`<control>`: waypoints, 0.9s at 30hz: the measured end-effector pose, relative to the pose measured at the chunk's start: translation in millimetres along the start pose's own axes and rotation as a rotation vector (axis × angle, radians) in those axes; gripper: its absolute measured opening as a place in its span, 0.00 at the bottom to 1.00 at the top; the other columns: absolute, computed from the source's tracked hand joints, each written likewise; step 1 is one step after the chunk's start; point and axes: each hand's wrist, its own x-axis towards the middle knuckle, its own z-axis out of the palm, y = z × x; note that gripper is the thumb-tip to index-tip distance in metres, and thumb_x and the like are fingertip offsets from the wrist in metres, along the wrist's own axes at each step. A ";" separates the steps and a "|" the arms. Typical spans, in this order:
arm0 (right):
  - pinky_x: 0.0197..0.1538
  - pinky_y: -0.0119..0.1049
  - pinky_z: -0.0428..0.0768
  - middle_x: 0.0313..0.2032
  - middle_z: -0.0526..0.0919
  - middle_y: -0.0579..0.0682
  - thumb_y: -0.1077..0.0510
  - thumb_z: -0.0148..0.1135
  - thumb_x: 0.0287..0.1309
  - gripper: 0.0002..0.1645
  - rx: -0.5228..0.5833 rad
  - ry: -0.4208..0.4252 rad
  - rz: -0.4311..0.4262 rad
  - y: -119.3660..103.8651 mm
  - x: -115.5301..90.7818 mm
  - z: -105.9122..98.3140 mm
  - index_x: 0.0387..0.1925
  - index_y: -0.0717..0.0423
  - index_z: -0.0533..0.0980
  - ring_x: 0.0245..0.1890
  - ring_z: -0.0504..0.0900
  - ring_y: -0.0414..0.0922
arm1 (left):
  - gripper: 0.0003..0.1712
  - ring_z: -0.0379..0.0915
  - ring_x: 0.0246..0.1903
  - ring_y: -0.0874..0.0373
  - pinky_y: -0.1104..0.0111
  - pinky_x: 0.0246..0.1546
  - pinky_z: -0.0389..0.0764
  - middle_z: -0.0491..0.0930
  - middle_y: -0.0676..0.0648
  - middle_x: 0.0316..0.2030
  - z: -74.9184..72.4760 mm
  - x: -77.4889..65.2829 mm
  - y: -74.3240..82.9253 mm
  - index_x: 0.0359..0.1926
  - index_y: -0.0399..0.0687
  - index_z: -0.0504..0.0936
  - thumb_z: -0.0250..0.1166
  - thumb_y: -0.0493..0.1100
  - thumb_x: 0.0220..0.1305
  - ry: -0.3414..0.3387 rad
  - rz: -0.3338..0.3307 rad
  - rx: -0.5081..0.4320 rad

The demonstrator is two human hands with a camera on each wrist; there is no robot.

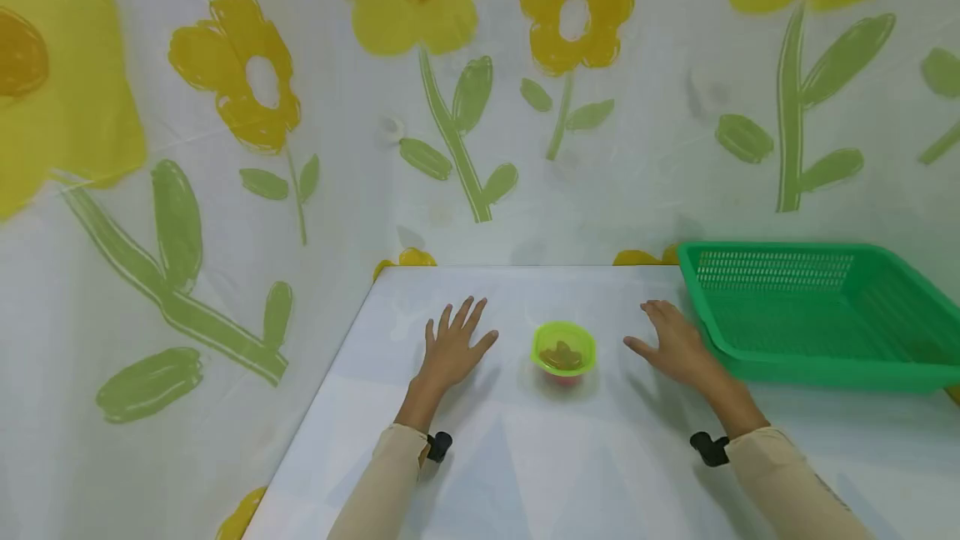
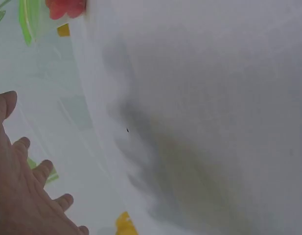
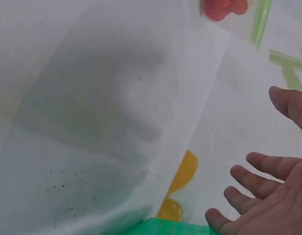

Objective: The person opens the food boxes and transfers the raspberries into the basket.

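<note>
Both hands lie apart, fingers spread and nothing held: the left hand (image 1: 450, 354) near the left edge of the worktop (image 1: 600, 457), towards its far-left corner, and the right hand (image 1: 675, 347) just beside the green basket (image 1: 825, 369). The small container (image 1: 562, 348) with its lime-green rim sits upright between them, nearer the far edge than the forearms are, touched by neither.

The likeliest trouble is an uneven grasp. If one hand arrives first, its push could slide or tip the container, as nothing braces it. Lifting by the rim alone could also go badly: the pictures do not settle whether that rim is a separate lid, and a loose one might come off and spill the red pieces (image 2: 66, 7). Squeezing hard may bend the clear wall, if it is as thin as it looks. On the right, the forearm passes close to the basket's near-left corner, so a careless outward sweep could knock the basket; whether they touch cannot be told. The black wrist mounts (image 1: 709, 448) jut inward and might catch on a rim if the arms dip low.

By count: two hands, two sleeves (image 1: 382, 482), two wrist mounts, one container, one basket and one worktop. The red pieces are too cropped to number. Five large blossoms show on the cloth backdrop (image 1: 352, 132), some cut off.
</note>
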 end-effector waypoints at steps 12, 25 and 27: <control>0.66 0.68 0.59 0.69 0.58 0.70 0.40 0.70 0.59 0.51 0.249 -0.084 0.008 -9.7 -9.1 10.3 0.68 0.71 0.62 0.69 0.54 0.68 | 0.43 0.47 0.74 0.43 0.39 0.68 0.47 0.55 0.53 0.76 4.7 -7.4 14.6 0.78 0.69 0.52 0.48 0.74 0.69 0.057 0.169 -0.131; 0.63 0.69 0.61 0.70 0.57 0.68 0.39 0.73 0.54 0.53 0.334 -0.118 0.013 -13.7 -9.8 36.3 0.70 0.66 0.63 0.69 0.57 0.68 | 0.42 0.50 0.72 0.52 0.42 0.66 0.52 0.58 0.58 0.73 18.0 -12.6 24.2 0.76 0.75 0.57 0.57 0.72 0.65 0.070 0.245 -0.355; 0.63 0.69 0.61 0.70 0.58 0.68 0.39 0.74 0.54 0.53 0.333 -0.122 0.009 -14.2 -9.1 39.7 0.70 0.66 0.63 0.69 0.57 0.68 | 0.41 0.51 0.71 0.52 0.42 0.65 0.53 0.59 0.58 0.72 19.5 -12.2 25.6 0.75 0.74 0.58 0.58 0.72 0.64 0.066 0.250 -0.374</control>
